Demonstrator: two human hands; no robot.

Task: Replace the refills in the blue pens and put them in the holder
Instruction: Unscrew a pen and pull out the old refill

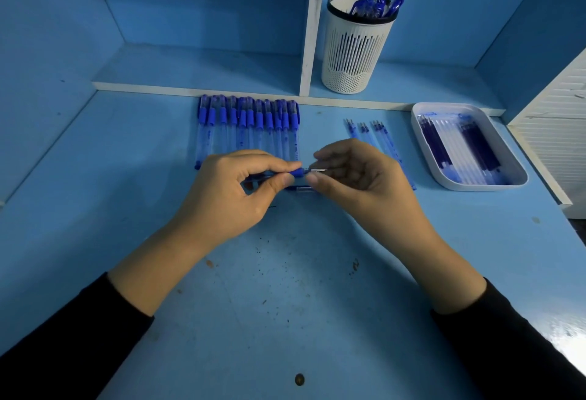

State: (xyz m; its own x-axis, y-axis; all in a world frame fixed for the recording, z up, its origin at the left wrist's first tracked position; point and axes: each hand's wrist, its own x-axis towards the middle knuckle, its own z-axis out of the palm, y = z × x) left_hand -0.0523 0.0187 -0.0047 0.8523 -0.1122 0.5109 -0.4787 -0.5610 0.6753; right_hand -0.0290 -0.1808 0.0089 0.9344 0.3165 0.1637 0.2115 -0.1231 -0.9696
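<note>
Fingers of the left hand clamp a blue pen; those of the right hand pinch its refill tip, above the table, in front of the pen holder. The refill tray sits front-right of the holder, the waiting pens front-left. Pulled off-axis, the thin refill may bend or slip free.

The desk is matt blue, its near part scuffed and dark-specked. The pens in the far row have clear plastic barrels and opaque blue caps. The holder is matt white slotted plastic; the tray at right smooth, faintly glossy white plastic. The held pen ends in silvery metal. The sleeves are black cloth.
</note>
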